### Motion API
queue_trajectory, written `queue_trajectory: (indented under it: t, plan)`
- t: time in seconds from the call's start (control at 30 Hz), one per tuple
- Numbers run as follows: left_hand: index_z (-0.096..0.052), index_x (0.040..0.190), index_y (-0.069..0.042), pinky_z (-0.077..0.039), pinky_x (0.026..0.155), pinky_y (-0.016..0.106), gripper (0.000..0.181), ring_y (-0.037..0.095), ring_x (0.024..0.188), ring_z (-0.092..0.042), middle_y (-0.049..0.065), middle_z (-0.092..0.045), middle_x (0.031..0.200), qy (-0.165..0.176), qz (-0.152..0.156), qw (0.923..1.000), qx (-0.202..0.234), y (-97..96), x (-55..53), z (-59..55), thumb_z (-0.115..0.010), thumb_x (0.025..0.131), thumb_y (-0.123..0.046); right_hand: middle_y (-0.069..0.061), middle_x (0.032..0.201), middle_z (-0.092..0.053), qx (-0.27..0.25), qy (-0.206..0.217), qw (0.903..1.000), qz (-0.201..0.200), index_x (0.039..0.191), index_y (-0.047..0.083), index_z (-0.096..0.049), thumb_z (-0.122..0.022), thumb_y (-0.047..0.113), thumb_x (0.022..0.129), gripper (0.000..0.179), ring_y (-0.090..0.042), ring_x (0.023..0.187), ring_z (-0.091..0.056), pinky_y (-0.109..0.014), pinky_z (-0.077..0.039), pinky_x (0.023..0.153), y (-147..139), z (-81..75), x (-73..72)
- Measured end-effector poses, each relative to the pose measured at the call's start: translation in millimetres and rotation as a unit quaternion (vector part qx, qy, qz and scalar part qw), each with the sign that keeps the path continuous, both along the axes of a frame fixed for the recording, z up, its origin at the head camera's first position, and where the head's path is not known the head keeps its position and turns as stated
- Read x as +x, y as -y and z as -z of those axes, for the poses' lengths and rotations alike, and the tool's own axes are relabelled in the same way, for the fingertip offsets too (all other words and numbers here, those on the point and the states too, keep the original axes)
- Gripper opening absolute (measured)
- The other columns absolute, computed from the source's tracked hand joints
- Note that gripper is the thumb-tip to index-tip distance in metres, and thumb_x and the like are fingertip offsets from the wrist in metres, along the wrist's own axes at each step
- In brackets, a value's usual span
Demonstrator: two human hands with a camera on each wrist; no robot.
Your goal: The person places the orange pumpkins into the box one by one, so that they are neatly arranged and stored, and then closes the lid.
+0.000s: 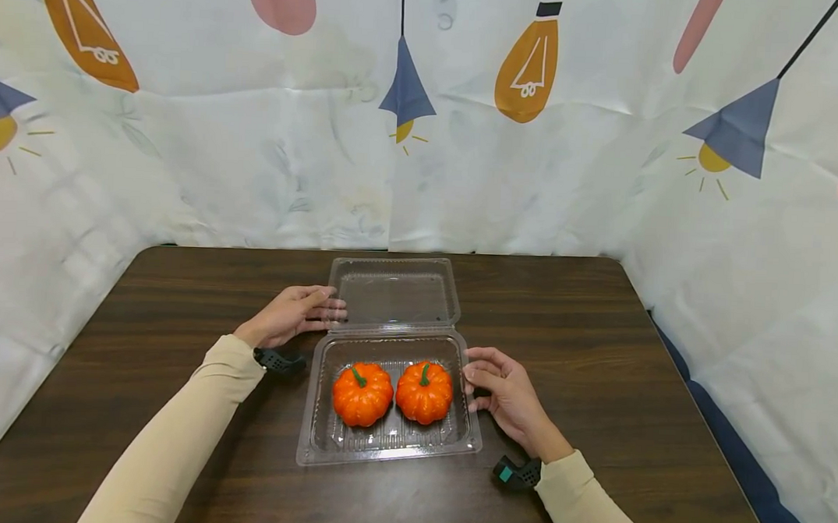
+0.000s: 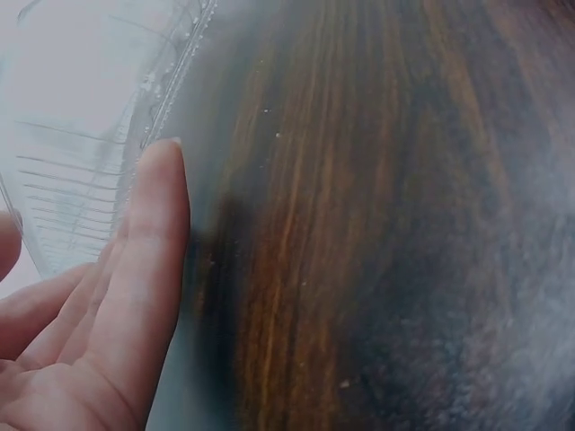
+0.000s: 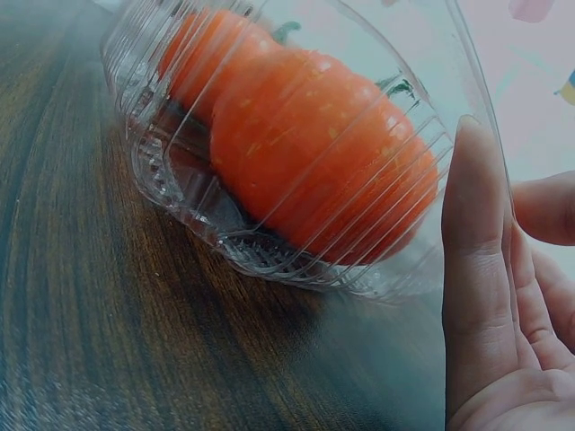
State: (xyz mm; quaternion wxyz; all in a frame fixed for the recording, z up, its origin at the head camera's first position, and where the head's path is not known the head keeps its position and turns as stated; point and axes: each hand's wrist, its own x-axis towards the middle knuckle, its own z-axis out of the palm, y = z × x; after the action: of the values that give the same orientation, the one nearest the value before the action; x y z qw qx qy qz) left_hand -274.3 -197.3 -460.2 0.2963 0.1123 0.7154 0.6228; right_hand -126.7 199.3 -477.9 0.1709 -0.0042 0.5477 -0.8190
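A clear plastic clamshell container (image 1: pixel 389 455) lies unfolded on the table, its lid (image 1: pixel 396 292) laid back on the far side. Two small orange pumpkins with green stems sit side by side in the base: the left pumpkin (image 1: pixel 362 395) and the right pumpkin (image 1: pixel 424 393). My left hand (image 1: pixel 293 314) is at the lid's left edge, fingers extended and slightly blurred, fingertips overlapping the edge. At the base's right rim, my right hand (image 1: pixel 507 398) pinches the plastic. The right wrist view has the rim between thumb and fingers (image 3: pixel 476 242), with the pumpkins behind the ribbed wall.
The dark wood-grain table (image 1: pixel 564 315) extends around the container on all sides. A pale curtain (image 1: pixel 268 169) printed with lamps and bulbs encloses its back and sides. Each wrist wears a black band; the right band (image 1: pixel 518 474) has a teal patch.
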Motion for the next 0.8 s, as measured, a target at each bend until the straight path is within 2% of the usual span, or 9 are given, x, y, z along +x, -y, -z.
queue_trajectory:
  t: [0.27, 0.5, 0.8]
  plan:
    - [-0.022, 0.161, 0.006, -0.059, 0.1, 0.028, 0.064, 0.008, 0.116, -0.071, 0.036, -0.042, 0.157, -0.002, -0.014, 0.9998, 0.013, -1.4, -0.7, -4.8, -0.04, 0.113, -0.032, 0.007, 0.091, -0.072, 0.001, 0.001, 1.0, 0.0, 0.123, 0.015, -0.061, -0.063, 0.005, 0.101, 0.024, -0.008, 0.071, -0.066, -0.024, -0.062, 0.058, 0, -1.1, 0.7]
    - [-0.019, 0.162, 0.007, -0.06, 0.1, 0.03, 0.063, 0.009, 0.117, -0.071, 0.035, -0.04, 0.158, -0.009, -0.013, 0.9997, 0.018, -1.2, 0.3, -15.5, -0.041, 0.114, -0.027, 0.006, 0.091, -0.072, 0.012, 0.007, 0.9999, 0.005, 0.123, 0.014, -0.061, -0.064, 0.006, 0.1, 0.024, -0.009, 0.071, -0.065, -0.024, -0.062, 0.059, 2, -2.6, 1.4]
    - [-0.023, 0.161, 0.007, -0.06, 0.099, 0.029, 0.06, 0.006, 0.114, -0.071, 0.035, -0.04, 0.158, -0.017, -0.022, 0.9995, 0.018, 0.0, 1.6, -25.8, -0.042, 0.113, -0.024, 0.006, 0.091, -0.071, 0.025, 0.011, 0.9996, 0.011, 0.123, 0.013, -0.06, -0.065, 0.006, 0.1, 0.024, -0.009, 0.07, -0.065, -0.024, -0.062, 0.058, 3, -5.2, 1.7]
